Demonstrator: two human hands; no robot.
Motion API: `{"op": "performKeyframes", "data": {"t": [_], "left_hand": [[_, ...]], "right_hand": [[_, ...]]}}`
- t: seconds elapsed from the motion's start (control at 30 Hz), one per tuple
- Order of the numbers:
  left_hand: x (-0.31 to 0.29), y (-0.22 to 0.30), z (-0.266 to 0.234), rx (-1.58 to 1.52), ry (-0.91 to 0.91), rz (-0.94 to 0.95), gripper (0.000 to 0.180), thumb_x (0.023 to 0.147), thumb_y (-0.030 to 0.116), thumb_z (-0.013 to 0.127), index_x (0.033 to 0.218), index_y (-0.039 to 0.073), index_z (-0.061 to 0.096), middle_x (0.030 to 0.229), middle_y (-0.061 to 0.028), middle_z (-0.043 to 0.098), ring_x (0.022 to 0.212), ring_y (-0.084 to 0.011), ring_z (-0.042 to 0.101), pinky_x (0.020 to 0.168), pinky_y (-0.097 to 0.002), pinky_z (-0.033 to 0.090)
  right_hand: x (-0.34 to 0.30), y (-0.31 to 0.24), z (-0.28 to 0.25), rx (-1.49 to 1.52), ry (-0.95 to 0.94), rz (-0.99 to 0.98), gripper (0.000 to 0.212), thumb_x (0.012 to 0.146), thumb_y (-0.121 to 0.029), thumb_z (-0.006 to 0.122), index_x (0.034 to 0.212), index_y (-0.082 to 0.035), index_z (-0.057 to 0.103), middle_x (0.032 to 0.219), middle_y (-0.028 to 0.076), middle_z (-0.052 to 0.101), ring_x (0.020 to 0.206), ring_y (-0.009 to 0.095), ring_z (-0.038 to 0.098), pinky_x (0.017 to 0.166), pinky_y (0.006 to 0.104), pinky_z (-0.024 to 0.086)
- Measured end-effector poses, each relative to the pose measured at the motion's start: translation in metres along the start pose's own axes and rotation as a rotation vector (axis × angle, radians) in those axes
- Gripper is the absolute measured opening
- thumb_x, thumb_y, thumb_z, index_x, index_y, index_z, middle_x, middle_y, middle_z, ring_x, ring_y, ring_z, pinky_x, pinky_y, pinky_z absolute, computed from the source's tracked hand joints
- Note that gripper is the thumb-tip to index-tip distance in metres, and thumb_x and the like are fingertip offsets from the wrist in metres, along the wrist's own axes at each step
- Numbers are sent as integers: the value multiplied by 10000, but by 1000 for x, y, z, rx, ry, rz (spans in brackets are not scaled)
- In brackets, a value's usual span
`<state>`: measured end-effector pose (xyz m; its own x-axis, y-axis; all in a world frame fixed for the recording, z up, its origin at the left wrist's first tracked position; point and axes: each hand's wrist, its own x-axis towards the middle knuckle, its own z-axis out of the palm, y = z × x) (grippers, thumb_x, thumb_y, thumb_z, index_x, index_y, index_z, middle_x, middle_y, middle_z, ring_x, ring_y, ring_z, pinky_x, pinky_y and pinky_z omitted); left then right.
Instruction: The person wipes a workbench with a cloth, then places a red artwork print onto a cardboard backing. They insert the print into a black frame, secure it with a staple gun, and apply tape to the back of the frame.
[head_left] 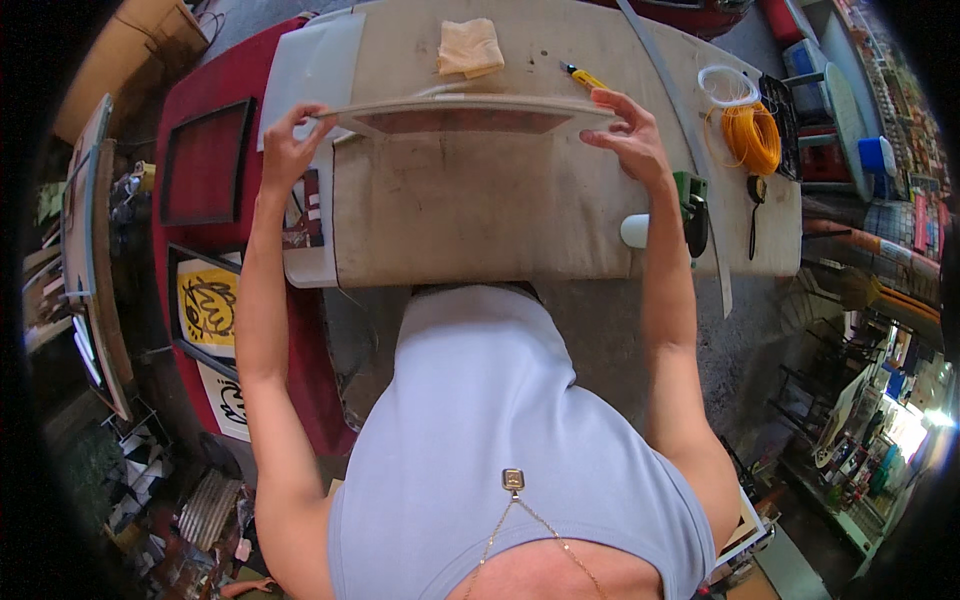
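1. Head view: thin framed panel (460, 121) is spanning the gap between both hands, sitting over the beige-covered table (450, 220) and showing almost edge-on.
2. Left hand (291, 152) is pinching the panel's left end, thumb and fingertips gripping it.
3. Right hand (632, 138) is cupping around the right end, thumb and fingers spreading apart; honestly can't tell if they're gripping.
4. Beyond the panel, a folded cloth (470, 48) and yellow cutter (586, 78) are lying on the table.
5. Over right, an orange coil (752, 138) is resting near a tape measure (757, 188).
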<state>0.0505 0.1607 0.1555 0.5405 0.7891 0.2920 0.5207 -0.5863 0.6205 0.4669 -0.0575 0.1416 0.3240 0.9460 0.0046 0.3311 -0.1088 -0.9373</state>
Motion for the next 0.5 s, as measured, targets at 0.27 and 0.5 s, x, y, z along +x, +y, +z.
{"op": "performKeyframes", "data": {"t": [0.27,0.5], "left_hand": [[67,-59,77,-802,-39,-327,205,877,283,640,984,109,616,914,27,617,888,-61,537,848,-250,405],[55,-55,138,-872,341,-344,350,951,430,470,962,91,557,871,9,548,865,-95,471,827,-266,380]], "right_hand": [[59,85,31,431,144,57,337,886,-243,628,1139,-25,585,1012,2,635,912,75,542,796,234,418],[87,93,75,484,366,-51,290,938,-307,545,1060,-45,570,972,-19,593,868,60,499,781,230,398]]}}
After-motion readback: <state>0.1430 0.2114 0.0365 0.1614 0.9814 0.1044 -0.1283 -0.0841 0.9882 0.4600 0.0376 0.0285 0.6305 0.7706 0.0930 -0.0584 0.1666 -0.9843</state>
